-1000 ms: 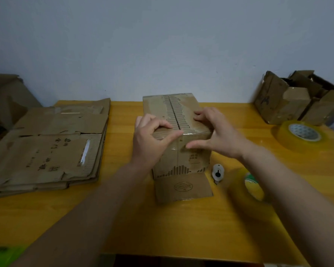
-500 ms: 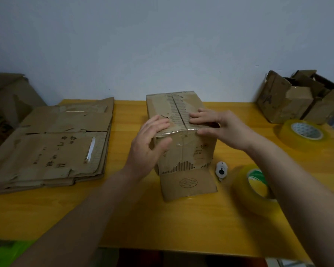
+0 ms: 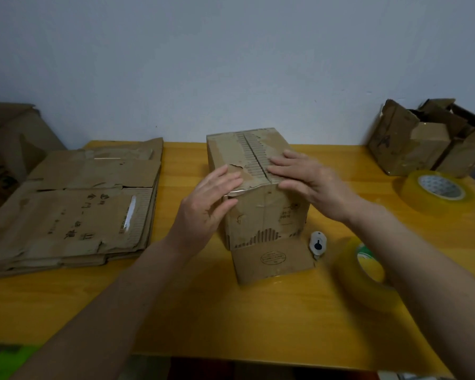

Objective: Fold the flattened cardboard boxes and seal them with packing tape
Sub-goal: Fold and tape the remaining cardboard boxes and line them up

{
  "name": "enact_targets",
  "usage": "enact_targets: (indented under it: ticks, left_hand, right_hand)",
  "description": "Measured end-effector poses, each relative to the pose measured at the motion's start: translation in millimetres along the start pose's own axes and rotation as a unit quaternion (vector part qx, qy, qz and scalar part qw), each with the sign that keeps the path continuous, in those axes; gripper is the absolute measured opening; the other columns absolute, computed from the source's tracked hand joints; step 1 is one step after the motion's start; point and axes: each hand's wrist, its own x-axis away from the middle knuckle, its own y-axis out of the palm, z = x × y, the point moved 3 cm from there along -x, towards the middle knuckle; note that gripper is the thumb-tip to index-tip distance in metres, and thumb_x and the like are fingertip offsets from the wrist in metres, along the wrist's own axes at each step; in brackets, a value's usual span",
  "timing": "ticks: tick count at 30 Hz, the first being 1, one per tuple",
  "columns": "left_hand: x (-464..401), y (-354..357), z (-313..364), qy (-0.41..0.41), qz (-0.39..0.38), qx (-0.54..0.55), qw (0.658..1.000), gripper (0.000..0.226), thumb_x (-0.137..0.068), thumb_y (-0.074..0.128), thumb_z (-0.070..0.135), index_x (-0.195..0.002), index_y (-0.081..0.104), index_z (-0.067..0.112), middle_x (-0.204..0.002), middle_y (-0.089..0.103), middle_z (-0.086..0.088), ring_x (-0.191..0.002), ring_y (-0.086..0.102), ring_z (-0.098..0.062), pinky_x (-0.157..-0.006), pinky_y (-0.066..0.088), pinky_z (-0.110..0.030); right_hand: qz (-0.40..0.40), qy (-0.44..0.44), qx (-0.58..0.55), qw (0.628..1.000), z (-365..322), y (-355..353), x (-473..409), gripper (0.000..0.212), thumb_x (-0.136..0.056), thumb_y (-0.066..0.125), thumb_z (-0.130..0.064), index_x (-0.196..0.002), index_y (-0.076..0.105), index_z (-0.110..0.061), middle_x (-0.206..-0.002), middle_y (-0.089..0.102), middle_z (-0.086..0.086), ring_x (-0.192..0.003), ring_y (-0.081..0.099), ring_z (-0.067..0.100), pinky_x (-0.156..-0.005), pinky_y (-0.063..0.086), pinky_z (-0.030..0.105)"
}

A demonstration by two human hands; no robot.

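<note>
Cardboard box (image 3: 261, 193) stood upright at the centre of the frame on the yellow counter (image 3: 258, 311), its bottom flap splayed toward the viewer, with the left hand (image 3: 206, 204) laid flat and straight-fingered against its near-left top corner and the right hand (image 3: 305, 176) pressing flat on the top beside the centre seam, neither gripping anything. With both rolls of packing tape (image 3: 368, 272) and (image 3: 436, 192) lying to the right, and the stack of flattened boxes (image 3: 74, 207) at the left, the torn, worn top flaps could probably spring up or tear further if either hand lifted to fetch tape.
</note>
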Motion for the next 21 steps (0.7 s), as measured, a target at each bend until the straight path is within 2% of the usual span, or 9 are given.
enact_targets:
  ticks: [2,5,8,11,13,16,18,21]
  left_hand:
    - [-0.3,0.9,0.0,-0.012,0.004,0.014,1.000,0.038,-0.094,0.054,0.021,-0.128,0.059,0.005,-0.135,0.054,-0.002,-0.138,0.040,-0.018,-0.114,0.029,-0.021]
    - [-0.1,2.3,0.8,-0.030,0.007,0.036,0.999,0.037,-0.095,0.052,0.021,-0.128,0.058,0.007,-0.135,0.055,-0.001,-0.138,0.039,-0.015,-0.114,0.029,-0.021]
    - [-0.2,1.8,0.9,-0.043,0.012,0.042,0.998,0.035,-0.095,0.052,0.021,-0.127,0.059,0.009,-0.135,0.055,0.001,-0.139,0.039,-0.012,-0.114,0.029,-0.020]
    - [-0.6,0.6,1.3,-0.061,0.011,0.055,0.997,0.033,-0.094,0.053,0.023,-0.126,0.059,0.015,-0.134,0.056,0.005,-0.138,0.039,-0.010,-0.113,0.029,-0.019]
    - [-1.3,-0.1,1.9,-0.079,0.014,0.065,0.995,0.031,-0.093,0.058,0.021,-0.124,0.060,0.019,-0.132,0.057,0.008,-0.137,0.040,-0.009,-0.113,0.030,-0.021]
    - [-1.8,-2.1,2.7,-0.112,0.021,0.089,0.990,0.031,-0.088,0.067,0.015,-0.118,0.064,0.020,-0.128,0.060,0.010,-0.135,0.043,-0.007,-0.113,0.035,-0.028]
    - [-2.3,-4.1,3.8,-0.128,0.034,0.105,0.986,0.030,-0.083,0.070,0.021,-0.113,0.067,0.019,-0.125,0.063,0.008,-0.131,0.047,-0.007,-0.111,0.038,-0.035]
    - [-7.6,-4.3,10.0,-0.143,0.065,0.100,0.982,0.025,-0.080,0.074,0.020,-0.105,0.069,0.018,-0.116,0.066,0.008,-0.124,0.053,-0.008,-0.107,0.042,-0.040]
  right_hand:
    - [0.044,0.062,-0.167,0.983,10.2,-4.2,9.9,0.042,-0.086,0.061,-0.030,-0.127,0.059,-0.023,-0.141,0.049,-0.009,-0.137,0.032,0.002,-0.111,0.025,0.012]
    - [0.120,0.105,-0.315,0.936,20.1,-8.0,23.1,0.041,-0.079,0.069,-0.011,-0.119,0.064,-0.008,-0.133,0.057,-0.001,-0.127,0.048,0.003,-0.098,0.046,0.020]
    - [0.128,0.147,-0.410,0.891,30.3,-9.0,28.3,0.041,-0.072,0.073,-0.005,-0.112,0.068,-0.004,-0.128,0.062,-0.001,-0.121,0.055,0.006,-0.093,0.050,0.023]
    - [0.123,0.174,-0.450,0.867,35.4,-8.2,28.1,0.048,-0.064,0.075,-0.003,-0.111,0.067,-0.005,-0.121,0.066,0.005,-0.115,0.061,0.013,-0.096,0.051,0.028]
    - [0.113,0.183,-0.467,0.858,36.7,-6.9,28.9,0.057,-0.062,0.073,0.001,-0.117,0.064,-0.005,-0.115,0.068,0.007,-0.110,0.064,0.019,-0.091,0.053,0.027]
    - [0.077,0.197,-0.501,0.839,41.7,-8.1,35.0,0.069,-0.060,0.074,0.004,-0.124,0.059,-0.018,-0.116,0.067,0.008,-0.108,0.065,0.021,-0.091,0.054,0.029]
    - [0.052,0.205,-0.495,0.842,42.4,-8.2,38.7,0.067,-0.064,0.074,-0.001,-0.125,0.059,-0.023,-0.119,0.064,0.010,-0.109,0.063,0.022,-0.093,0.053,0.032]
    - [0.049,0.225,-0.442,0.867,40.2,0.1,42.0,0.060,-0.068,0.075,-0.006,-0.126,0.061,-0.015,-0.119,0.065,0.010,-0.109,0.063,0.022,-0.090,0.055,0.032]
